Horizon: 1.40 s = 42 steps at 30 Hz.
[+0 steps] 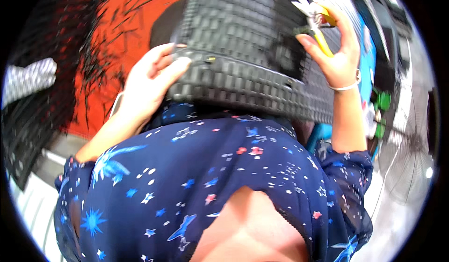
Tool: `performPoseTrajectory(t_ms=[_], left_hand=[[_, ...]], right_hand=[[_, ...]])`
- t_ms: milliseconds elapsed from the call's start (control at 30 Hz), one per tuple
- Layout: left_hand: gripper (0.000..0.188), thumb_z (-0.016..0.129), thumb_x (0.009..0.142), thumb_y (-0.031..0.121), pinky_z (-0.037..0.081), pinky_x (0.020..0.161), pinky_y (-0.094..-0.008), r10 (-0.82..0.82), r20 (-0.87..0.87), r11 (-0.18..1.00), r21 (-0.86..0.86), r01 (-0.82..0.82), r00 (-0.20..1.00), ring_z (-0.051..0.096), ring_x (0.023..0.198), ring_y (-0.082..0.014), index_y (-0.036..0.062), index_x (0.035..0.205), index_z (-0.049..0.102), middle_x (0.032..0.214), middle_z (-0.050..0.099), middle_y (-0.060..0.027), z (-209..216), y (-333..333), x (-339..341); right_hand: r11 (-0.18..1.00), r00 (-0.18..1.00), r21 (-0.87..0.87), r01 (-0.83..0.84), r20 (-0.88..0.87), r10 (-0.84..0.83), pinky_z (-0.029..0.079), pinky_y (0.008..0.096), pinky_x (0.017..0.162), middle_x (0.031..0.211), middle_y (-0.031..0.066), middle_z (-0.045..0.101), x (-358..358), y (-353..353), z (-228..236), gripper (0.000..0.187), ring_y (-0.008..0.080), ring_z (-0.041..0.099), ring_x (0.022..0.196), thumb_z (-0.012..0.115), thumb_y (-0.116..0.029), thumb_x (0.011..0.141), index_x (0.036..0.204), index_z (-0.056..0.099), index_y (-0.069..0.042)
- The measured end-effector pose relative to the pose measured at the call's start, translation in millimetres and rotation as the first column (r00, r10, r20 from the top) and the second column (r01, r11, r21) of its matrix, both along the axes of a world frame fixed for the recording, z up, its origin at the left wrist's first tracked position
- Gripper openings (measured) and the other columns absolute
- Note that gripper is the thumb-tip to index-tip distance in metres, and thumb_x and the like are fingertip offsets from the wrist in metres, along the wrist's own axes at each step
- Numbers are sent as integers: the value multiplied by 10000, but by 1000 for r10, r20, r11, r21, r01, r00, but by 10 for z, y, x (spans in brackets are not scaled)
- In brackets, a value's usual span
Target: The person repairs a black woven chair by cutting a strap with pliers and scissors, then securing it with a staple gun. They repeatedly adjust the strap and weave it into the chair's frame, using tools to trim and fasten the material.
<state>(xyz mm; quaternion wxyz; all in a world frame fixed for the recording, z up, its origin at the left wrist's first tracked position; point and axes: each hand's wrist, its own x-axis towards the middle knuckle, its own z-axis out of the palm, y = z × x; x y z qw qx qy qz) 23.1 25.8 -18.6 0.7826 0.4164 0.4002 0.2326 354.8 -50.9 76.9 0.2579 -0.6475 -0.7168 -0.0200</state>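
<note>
Our left hand [150,72] grips the black woven panel [229,37] at its left edge. Our right hand [340,58] holds yellow-handled pruners [312,14], long axis slanting, blades pointing upper left

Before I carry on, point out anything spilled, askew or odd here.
Loose black strips lie scattered across the red surface at left, like untidy offcuts. A yellow speck interrupts the black woven panel, too blurred to identify.

Left hand [152,70]: I see the thumb pointing forward and right, fingers curled in a grip.
Left forearm [105,130]: slanting forward and inward.
Right hand [340,58]: reaching farther forward, thumb and fingers bowed apart, holding loosely.
Right forearm [348,117]: nearly straight ahead.
</note>
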Motion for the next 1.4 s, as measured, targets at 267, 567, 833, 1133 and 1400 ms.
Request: performPoseTrajectory(t_ms=[267, 567, 833, 1133, 1400], left_hand=[[296, 652, 985, 161, 452, 979, -283, -18, -109, 999, 39, 22, 994, 617, 1084, -126, -17, 1221, 652, 1168, 682, -49, -234, 283, 301], [372, 573, 1016, 256, 426, 1047, -337, 52, -116, 983, -169, -71, 992, 615, 1159, -187, -2, 1276, 637, 1274, 663, -85, -226, 227, 181], [435, 605, 998, 355, 524, 944, -366, 40, -167, 987, -144, -64, 985, 689, 1021, -225, -4, 1238, 647, 1204, 690, -103, 115, 92, 487], [467, 573, 1009, 412, 569, 852, -409, 113, -280, 991, -44, -130, 953, 709, 959, -257, -19, 1163, 664, 1149, 693, -135, 339, -105, 714], [513, 558, 1009, 434, 538, 918, -420, 197, -340, 977, -9, -213, 919, 694, 1003, -277, -23, 1228, 639, 1207, 678, -132, 256, -40, 715]], right_hand=[[628, 637, 306, 715, 84, -766, 513, 364, 902, 1073, 96, 679, 1827, -1964, -120, 643, 232, 651, 993, 886, -439, 735, 1204, 647, -69], [-222, -236, -204, 953, -43, -971, 468, 426, 1030, 1347, 175, 623, 2593, -4355, -541, 883, 315, 607, 1236, 775, -671, 703, 1360, 591, -110], [-486, -491, -249, 838, 47, -870, 341, 525, 1126, 1440, 190, 548, 2744, -4767, -391, 1067, 322, 525, 1341, 577, -860, 728, 1466, 479, -95], [-27, -193, -208, 978, -840, -507, 376, 517, 1081, 1396, 126, 565, 3225, -5458, -311, 693, 262, 571, 1233, 658, -546, 917, 1430, 514, -103], [-318, -368, -191, 929, -372, -852, 506, 363, 963, 1124, 169, 727, 3524, -6157, -1379, 353, 275, 684, 1089, 627, -318, 904, 1156, 733, -95]])
